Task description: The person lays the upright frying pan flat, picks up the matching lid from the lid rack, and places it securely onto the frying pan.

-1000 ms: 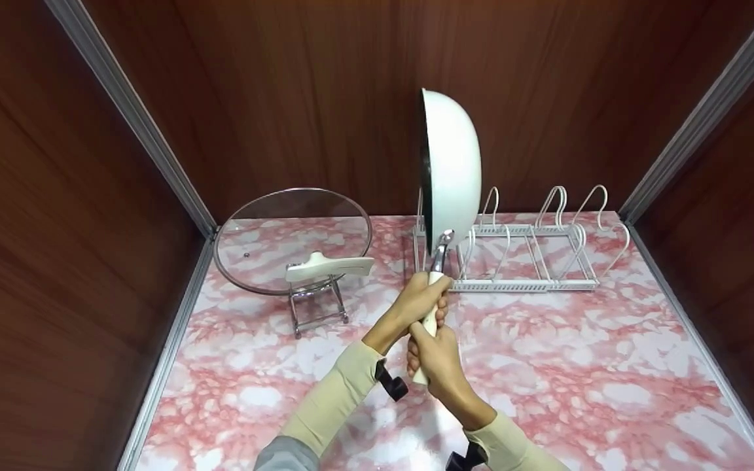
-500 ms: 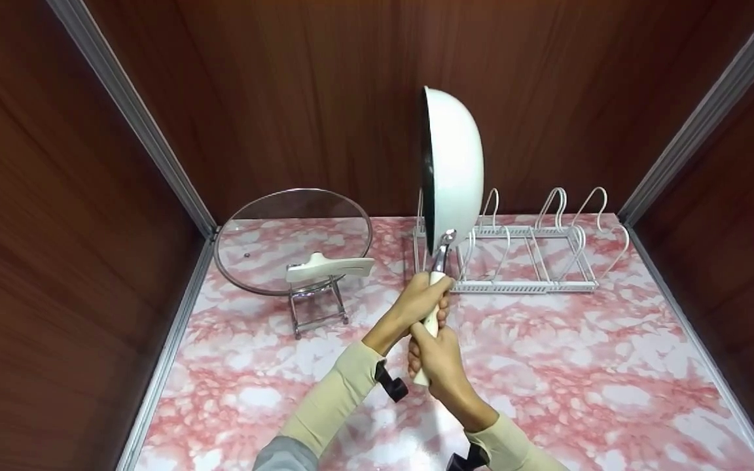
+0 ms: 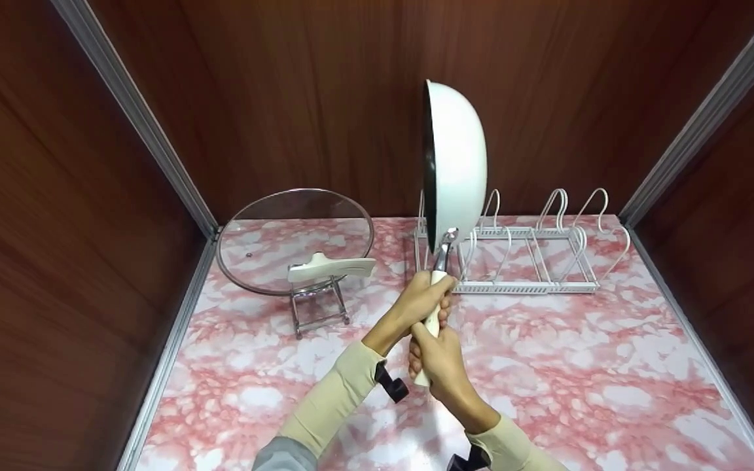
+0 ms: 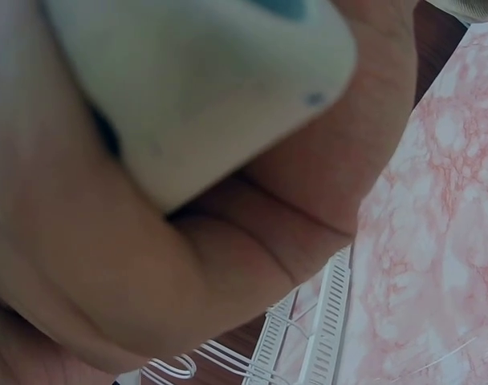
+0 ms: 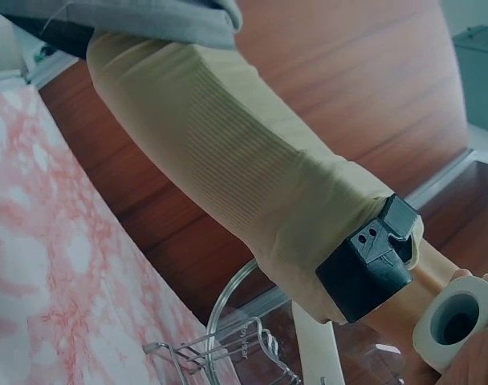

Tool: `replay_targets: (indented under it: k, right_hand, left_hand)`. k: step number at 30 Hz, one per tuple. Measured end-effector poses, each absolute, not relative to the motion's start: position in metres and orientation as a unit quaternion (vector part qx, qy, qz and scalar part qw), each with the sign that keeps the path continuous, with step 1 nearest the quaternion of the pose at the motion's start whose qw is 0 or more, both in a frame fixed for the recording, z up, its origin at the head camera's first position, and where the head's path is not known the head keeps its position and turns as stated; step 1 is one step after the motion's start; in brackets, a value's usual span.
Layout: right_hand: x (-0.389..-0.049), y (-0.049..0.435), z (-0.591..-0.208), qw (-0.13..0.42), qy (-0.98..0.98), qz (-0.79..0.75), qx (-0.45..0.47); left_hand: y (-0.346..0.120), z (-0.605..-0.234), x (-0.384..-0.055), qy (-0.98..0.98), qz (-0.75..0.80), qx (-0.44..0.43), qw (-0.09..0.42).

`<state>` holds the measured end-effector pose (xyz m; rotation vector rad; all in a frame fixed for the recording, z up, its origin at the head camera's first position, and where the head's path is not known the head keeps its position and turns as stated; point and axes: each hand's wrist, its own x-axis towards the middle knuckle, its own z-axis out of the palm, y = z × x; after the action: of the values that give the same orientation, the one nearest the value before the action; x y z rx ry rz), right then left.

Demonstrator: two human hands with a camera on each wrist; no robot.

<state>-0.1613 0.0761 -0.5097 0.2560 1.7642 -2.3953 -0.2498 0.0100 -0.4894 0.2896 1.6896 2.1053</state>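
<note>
A deep white frying pan (image 3: 461, 157) with a dark inside is held on edge, its opening facing left. My left hand (image 3: 418, 302) grips its cream handle (image 3: 438, 278) near the metal neck. Lower down, my right hand (image 3: 441, 358) wraps the same handle, whose butt end sticks out below. In the head view the pan overlaps the left part of a white wire rack (image 3: 501, 286). Close up, the left wrist view has the cream handle (image 4: 204, 104) among curled fingers. The handle's hollow end (image 5: 457, 321) shows at the lower right of the right wrist view.
To the left, a glass lid (image 3: 285, 226) with a cream handle (image 3: 331, 267) leans in a chrome stand (image 3: 318, 320). Brown wood-look panels (image 3: 324, 118) with grey metal edging enclose the pink marbled table (image 3: 547, 366) at the back and sides.
The pan has risen slightly and drifted a little to the right in the head view. Both hands keep their hold on the handle; the rack and lid stay put.
</note>
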Motion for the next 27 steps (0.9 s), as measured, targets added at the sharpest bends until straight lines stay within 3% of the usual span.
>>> replay_targets:
  k: [27]
  right_hand:
    - [-0.156, 0.079, -0.5, 0.079, 0.585, -0.803, 0.08]
  left_hand:
    - [0.011, -0.477, -0.243, 0.607, 0.761, 0.115, 0.199]
